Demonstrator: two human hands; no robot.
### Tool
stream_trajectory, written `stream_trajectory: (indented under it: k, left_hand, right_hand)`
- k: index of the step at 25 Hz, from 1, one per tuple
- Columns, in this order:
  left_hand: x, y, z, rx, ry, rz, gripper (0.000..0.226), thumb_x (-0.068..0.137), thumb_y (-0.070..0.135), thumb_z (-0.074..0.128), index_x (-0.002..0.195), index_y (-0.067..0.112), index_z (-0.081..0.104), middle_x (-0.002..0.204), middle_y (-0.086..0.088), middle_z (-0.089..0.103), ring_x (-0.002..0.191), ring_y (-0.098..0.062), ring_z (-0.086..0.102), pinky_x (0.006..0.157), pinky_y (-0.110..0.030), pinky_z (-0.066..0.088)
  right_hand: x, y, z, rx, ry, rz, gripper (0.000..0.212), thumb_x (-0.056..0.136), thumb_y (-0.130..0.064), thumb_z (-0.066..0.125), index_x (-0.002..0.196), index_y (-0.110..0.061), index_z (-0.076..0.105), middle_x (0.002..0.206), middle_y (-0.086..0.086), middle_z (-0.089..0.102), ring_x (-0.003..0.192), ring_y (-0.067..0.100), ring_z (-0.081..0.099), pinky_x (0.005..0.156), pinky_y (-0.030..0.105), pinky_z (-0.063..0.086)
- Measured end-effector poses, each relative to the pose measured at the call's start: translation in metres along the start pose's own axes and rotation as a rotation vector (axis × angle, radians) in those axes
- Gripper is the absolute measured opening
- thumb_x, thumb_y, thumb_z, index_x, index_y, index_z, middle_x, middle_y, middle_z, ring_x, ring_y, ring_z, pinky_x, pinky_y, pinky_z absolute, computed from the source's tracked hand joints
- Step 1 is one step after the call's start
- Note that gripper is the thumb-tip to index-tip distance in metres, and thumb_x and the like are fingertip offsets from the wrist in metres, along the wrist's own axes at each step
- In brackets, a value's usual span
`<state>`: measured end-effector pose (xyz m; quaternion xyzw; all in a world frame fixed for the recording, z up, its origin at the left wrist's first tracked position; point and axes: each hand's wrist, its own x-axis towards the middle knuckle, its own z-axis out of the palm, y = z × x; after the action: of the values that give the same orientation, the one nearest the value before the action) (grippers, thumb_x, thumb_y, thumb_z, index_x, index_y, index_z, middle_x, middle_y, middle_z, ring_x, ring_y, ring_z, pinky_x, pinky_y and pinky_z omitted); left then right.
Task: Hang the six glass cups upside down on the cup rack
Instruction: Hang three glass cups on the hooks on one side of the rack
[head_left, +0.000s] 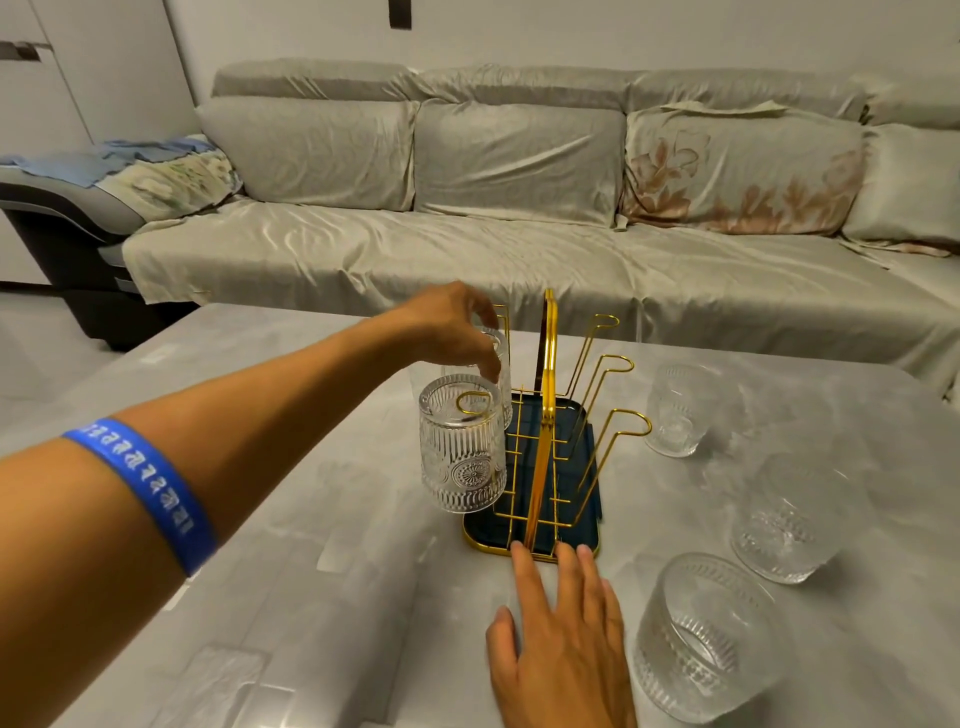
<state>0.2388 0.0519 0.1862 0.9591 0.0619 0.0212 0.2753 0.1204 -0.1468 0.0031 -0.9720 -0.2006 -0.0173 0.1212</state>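
Head view. I see the cup rack (540, 441), gold wire on a dark blue tray, standing mid-bench (311, 571). Two cups hang mouth-down on its 9 o'clock side: the near cup (462, 447) over the front prong, and the second cup (491, 374) just behind it at 12 o'clock.

Left hand (452, 327) reaches in from 9 o'clock, wearing a blue wristband (150, 488) on the forearm. Its fingers (485, 364) curl down over the upturned base of the second cup, tips touching the glass at the top and outer side. I read that as a narrow grip on that cup; the near cup is untouched, sitting just below the fingertips.

Right hand (561, 639) lies flat at 6 o'clock of the rack, fingers spread wide, holding nothing, tips touching the tray's front rim.

Three cups stand mouth-up on the bench at 3 to 5 o'clock of the rack: far cup (675, 410), middle cup (795, 519), front cup (701, 634). Prongs on that side are bare.
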Motion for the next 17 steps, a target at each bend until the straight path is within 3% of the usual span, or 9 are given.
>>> stream_trajectory:
  k: [4,5,7,8,10,11,13,15,17]
  left_hand:
    - [-0.008,-0.005,-0.01,-0.165,-0.037,-0.011,0.067,0.07,0.045,0.077,0.127,0.018,0.052,0.114,-0.002,0.056,0.096,-0.017,0.051,0.08,-0.03,0.041]
    - [-0.011,-0.013,-0.014,-0.303,0.046,-0.021,0.061,0.073,0.052,0.071,0.121,0.018,0.056,0.107,0.0,0.057,0.092,-0.015,0.053,0.075,-0.03,0.042]
    - [-0.013,-0.039,-0.017,-0.58,0.328,-0.091,0.031,0.083,0.043,0.065,0.103,0.019,0.062,0.099,-0.004,0.064,0.086,-0.017,0.057,0.067,-0.031,0.044]
    - [-0.013,-0.055,-0.013,-0.65,0.469,-0.163,0.019,0.085,0.032,0.064,0.098,0.019,0.063,0.099,-0.008,0.066,0.085,-0.02,0.058,0.067,-0.032,0.045]
    - [-0.013,-0.088,0.005,-0.661,0.578,-0.327,0.026,0.079,0.014,0.066,0.105,0.015,0.062,0.108,-0.013,0.065,0.091,-0.024,0.058,0.074,-0.036,0.048]
    - [-0.011,-0.102,0.017,-0.658,0.556,-0.391,0.038,0.076,0.009,0.069,0.112,0.014,0.059,0.114,-0.014,0.063,0.096,-0.026,0.057,0.078,-0.038,0.049]
    - [-0.002,-0.121,0.041,-0.662,0.414,-0.438,0.061,0.073,0.007,0.075,0.128,0.015,0.049,0.125,-0.012,0.057,0.106,-0.029,0.056,0.09,-0.044,0.05]
    - [0.01,-0.13,0.066,-0.652,0.291,-0.397,0.076,0.072,0.011,0.079,0.138,0.016,0.04,0.132,-0.01,0.051,0.111,-0.028,0.054,0.096,-0.047,0.048]
    - [0.024,-0.13,0.085,-0.694,0.266,-0.351,0.074,0.071,0.023,0.08,0.135,0.017,0.043,0.133,-0.008,0.053,0.112,-0.029,0.055,0.098,-0.049,0.047]
  right_hand:
    - [0.001,0.0,-0.002,-0.016,0.0,-0.001,0.065,0.089,-0.054,0.019,0.146,-0.042,-0.008,0.16,0.005,-0.007,0.143,0.026,-0.018,0.111,0.04,-0.012]
    - [0.001,0.001,-0.003,-0.016,-0.003,-0.005,0.064,0.09,-0.054,0.019,0.147,-0.042,-0.008,0.16,0.006,-0.008,0.143,0.025,-0.018,0.111,0.04,-0.012]
    - [0.0,-0.001,-0.003,-0.019,-0.008,-0.006,0.064,0.09,-0.052,0.022,0.147,-0.042,-0.005,0.16,0.007,-0.005,0.143,0.026,-0.014,0.112,0.041,-0.009]
    - [-0.001,-0.004,-0.006,-0.031,0.0,-0.016,0.063,0.089,-0.049,0.028,0.148,-0.042,0.006,0.16,0.011,0.006,0.145,0.029,-0.004,0.113,0.044,-0.001]
    - [0.0,-0.007,-0.012,0.008,0.062,-0.004,0.062,0.074,-0.039,0.054,0.135,-0.033,0.05,0.139,0.022,0.048,0.131,0.04,0.04,0.102,0.054,0.033]
    - [0.0,-0.006,-0.011,0.039,0.102,0.002,0.061,0.061,-0.038,0.062,0.121,-0.025,0.065,0.121,0.023,0.062,0.115,0.043,0.055,0.089,0.056,0.044]
    - [0.005,-0.006,-0.006,0.01,0.149,-0.001,0.061,0.049,-0.038,0.066,0.107,-0.018,0.073,0.106,0.023,0.069,0.101,0.044,0.063,0.077,0.056,0.05]
    - [0.01,-0.006,-0.001,0.001,0.147,0.009,0.058,0.05,-0.04,0.063,0.102,-0.018,0.075,0.103,0.023,0.07,0.098,0.045,0.064,0.076,0.057,0.051]
    - [0.014,-0.004,0.007,-0.002,0.179,0.013,0.054,0.057,-0.042,0.05,0.099,-0.019,0.076,0.102,0.022,0.071,0.097,0.044,0.065,0.085,0.051,0.048]
